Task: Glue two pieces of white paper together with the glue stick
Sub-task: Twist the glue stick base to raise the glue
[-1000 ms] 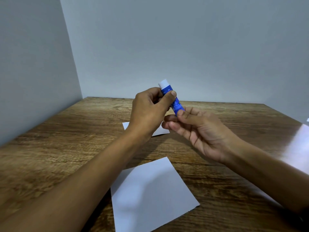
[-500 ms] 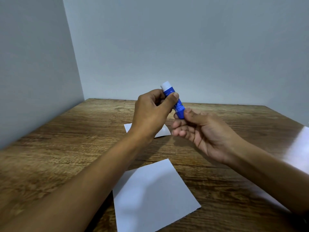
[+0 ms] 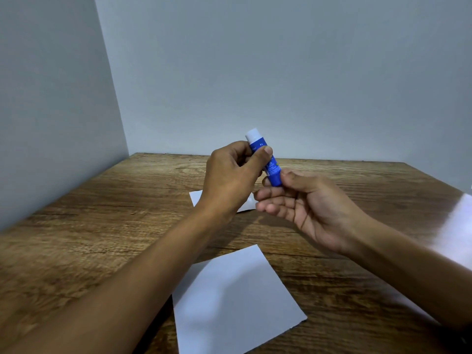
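Both hands hold the blue glue stick (image 3: pixel 265 159) up in the air above the wooden desk (image 3: pixel 102 226). The left hand (image 3: pixel 229 177) wraps its fingers around the top part, and the right hand (image 3: pixel 306 203) pinches the bottom end. One white paper (image 3: pixel 235 300) lies near, and the other paper (image 3: pixel 196 196) lies farther away, partly hidden behind the left hand.

2 hands and 2 forearms are shown, all bare. Of the left hand (image 3: pixel 229 180) the back is presented: knuckles are made out behind the fingers, and a short, trimmed nail (image 3: pixel 267 150) is seen at the thumb's tip. Of the right hand (image 3: pixel 311 208) the palm side is presented: creases are seen across the palm below the fingers, whose tips are slightly blurred. Behind the fingers and wrists, the left forearm (image 3: pixel 143 277) and the right forearm (image 3: pixel 408 264) are shown slim and uncovered as far as the frame's edge.
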The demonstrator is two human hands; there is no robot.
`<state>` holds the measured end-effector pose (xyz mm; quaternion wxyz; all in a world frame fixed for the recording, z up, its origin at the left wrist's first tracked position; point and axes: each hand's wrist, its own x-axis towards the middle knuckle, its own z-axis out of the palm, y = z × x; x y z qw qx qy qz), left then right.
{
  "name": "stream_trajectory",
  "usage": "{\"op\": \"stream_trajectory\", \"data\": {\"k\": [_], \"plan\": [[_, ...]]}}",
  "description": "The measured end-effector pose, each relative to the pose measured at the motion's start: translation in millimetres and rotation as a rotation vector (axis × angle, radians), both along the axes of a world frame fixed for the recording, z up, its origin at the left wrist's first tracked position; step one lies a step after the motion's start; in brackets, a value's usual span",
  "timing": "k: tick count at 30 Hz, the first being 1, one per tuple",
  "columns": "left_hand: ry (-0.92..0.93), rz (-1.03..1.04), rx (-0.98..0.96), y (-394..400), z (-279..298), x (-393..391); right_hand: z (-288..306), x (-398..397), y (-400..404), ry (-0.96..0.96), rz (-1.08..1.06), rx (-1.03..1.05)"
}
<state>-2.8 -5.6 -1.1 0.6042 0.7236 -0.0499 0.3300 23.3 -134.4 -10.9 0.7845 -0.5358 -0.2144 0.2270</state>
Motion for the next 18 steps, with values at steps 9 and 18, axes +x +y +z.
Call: {"op": "stream_trajectory", "data": {"k": [9, 18], "plan": [[0.006, 0.000, -0.006, -0.8, 1.2, -1.1, 0.3, -0.4, -0.2, -0.005, 0.004, 0.011], [0.022, 0.003, 0.008, -1.5, 1.1, -1.1, -0.4, -0.9, 1.2, -0.042, -0.019, 0.005]]}}
